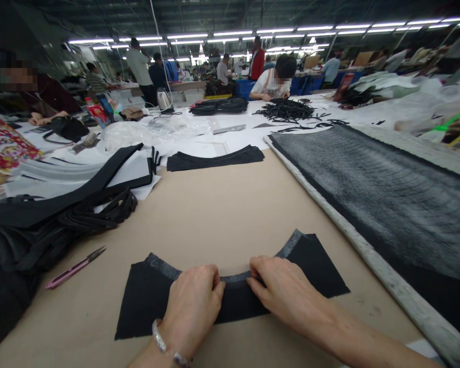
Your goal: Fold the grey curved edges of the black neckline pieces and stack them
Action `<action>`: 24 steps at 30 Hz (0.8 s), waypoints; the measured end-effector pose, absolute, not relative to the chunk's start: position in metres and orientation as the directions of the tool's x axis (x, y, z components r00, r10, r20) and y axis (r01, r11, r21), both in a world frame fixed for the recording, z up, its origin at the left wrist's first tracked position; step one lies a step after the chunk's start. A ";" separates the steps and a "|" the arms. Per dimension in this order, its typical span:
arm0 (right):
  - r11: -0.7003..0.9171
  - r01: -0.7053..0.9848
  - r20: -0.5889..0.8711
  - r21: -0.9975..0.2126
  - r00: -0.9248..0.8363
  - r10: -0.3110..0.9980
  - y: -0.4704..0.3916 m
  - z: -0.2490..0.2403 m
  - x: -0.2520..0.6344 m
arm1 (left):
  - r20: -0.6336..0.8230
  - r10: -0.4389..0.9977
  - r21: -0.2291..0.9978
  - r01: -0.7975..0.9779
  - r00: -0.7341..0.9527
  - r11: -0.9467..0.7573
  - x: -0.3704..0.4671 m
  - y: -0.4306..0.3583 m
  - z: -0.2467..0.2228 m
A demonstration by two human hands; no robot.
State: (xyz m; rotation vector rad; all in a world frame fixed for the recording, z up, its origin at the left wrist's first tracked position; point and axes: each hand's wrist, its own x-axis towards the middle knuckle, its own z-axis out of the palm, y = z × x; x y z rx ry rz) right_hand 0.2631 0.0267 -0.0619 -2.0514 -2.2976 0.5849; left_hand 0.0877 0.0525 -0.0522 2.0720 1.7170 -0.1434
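Observation:
A curved black fabric piece lies flat on the brown table covering, with a speckled grey strip along its inner curved edge. My left hand, a silver bracelet at its wrist, pinches that edge left of the middle. To the right, my right hand pinches the same edge, its fingers bent and pressed together. A short stretch of the grey strip shows between the two hands. Farther back lies a stack of similar black pieces.
Pink-handled snips lie at the left beside heaped black strips. A long padded board with a dark speckled sheet borders the right side. Across the table a person bends over black strips.

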 end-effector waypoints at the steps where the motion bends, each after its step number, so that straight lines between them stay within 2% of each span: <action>1: 0.073 0.959 -0.242 -0.273 -0.142 0.960 0.026 -0.061 0.263 | -0.353 0.909 0.260 0.956 0.222 -0.133 0.088 0.052 -0.053; 12: 0.086 0.966 -0.252 -0.243 -0.148 0.956 0.024 -0.057 0.259 | -0.327 0.930 0.264 0.961 0.166 -0.079 0.086 0.047 -0.054; 14: 0.086 0.967 -0.247 -0.238 -0.146 0.958 0.023 -0.056 0.258 | -0.295 0.939 0.284 0.955 0.174 -0.088 0.084 0.045 -0.055; 19: 0.086 0.971 -0.239 -0.222 -0.139 0.961 0.022 -0.057 0.259 | -0.100 0.956 0.300 0.925 0.274 -0.234 0.080 0.037 -0.059; 24: 0.082 0.969 -0.258 -0.234 -0.143 0.955 0.021 -0.058 0.260 | -0.120 0.957 0.331 0.919 0.266 -0.214 0.073 0.033 -0.067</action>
